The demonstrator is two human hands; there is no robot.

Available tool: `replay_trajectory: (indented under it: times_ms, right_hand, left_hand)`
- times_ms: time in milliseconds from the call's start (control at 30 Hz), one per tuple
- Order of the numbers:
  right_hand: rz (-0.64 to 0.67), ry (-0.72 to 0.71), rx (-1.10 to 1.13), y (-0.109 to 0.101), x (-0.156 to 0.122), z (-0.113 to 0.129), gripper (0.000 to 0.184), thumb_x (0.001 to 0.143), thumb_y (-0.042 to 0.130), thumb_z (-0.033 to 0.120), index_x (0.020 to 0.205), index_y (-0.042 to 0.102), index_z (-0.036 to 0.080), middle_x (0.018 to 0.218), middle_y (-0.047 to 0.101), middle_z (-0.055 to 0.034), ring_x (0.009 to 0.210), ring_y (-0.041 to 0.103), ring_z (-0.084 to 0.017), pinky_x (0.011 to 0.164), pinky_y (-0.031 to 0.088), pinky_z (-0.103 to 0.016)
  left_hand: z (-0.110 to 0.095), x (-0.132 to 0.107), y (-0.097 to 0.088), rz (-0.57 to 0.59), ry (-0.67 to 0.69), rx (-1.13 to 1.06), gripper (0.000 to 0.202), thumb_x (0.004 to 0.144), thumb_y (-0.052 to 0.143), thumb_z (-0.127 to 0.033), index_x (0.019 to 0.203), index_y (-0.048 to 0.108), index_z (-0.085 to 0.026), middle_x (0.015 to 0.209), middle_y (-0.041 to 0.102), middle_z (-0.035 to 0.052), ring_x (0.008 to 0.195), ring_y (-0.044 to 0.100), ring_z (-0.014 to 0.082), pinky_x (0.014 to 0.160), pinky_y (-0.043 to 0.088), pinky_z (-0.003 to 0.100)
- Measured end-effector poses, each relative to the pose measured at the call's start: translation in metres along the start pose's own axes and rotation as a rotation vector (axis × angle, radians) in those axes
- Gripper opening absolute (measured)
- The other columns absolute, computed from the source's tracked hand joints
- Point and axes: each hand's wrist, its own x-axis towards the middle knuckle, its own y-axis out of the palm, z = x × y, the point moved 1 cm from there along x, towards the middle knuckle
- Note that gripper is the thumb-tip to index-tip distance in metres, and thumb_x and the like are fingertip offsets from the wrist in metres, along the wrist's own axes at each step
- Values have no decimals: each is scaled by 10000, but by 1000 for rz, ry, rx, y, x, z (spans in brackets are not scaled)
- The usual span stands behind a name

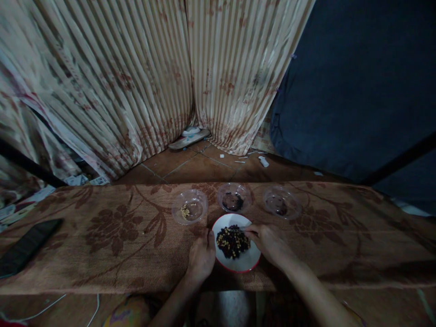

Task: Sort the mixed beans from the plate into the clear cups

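Observation:
A white plate with a red rim stands on the cloth in front of me, holding a mixed heap of dark and pale yellow beans. My left hand grips the plate's left edge, its fingers partly hidden. From the right, my right hand reaches over the rim, pinching a thin utensil whose tip lies over the heap; its exact kind is unclear. Just beyond stand a clear bowl with yellow beans, a clear bowl with black beans and a clear bowl with a few dark beans.
A brown flowered cloth covers the low table. At its left end lies a dark phone. Striped curtains and a dark blue cloth hang behind. A slipper and white scraps lie on the tiled floor.

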Motion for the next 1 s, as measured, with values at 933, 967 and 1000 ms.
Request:
replay_trajectory:
  times_ms: [933,967,1000]
  right_hand:
    - [-63,-31,246,-12,-3,-3,291,851,462,376,876,714,233,775,712,-29,680,634,-175,616,436,-251]
    - [-85,-41,276,-15,-1,0,291,848,467,382,882,713,229,787,714,-30,683,637,-175,616,441,-250]
    - [-110,-57,298,-18,2,4,286,845,474,382,891,711,227,808,715,-30,697,640,-175,621,446,-249]
  left_hand:
    - [0,0,-1,-7,10,51,462,913,207,-372,1115,559,-152,1025,683,115,959,622,205,839,415,289]
    - [-1,0,-1,-6,8,54,457,913,210,-370,1107,564,-153,1023,683,116,953,623,204,836,415,287]
    - [-2,-1,-2,-6,4,57,450,913,215,-365,1099,567,-155,1028,681,116,953,623,202,835,415,283]
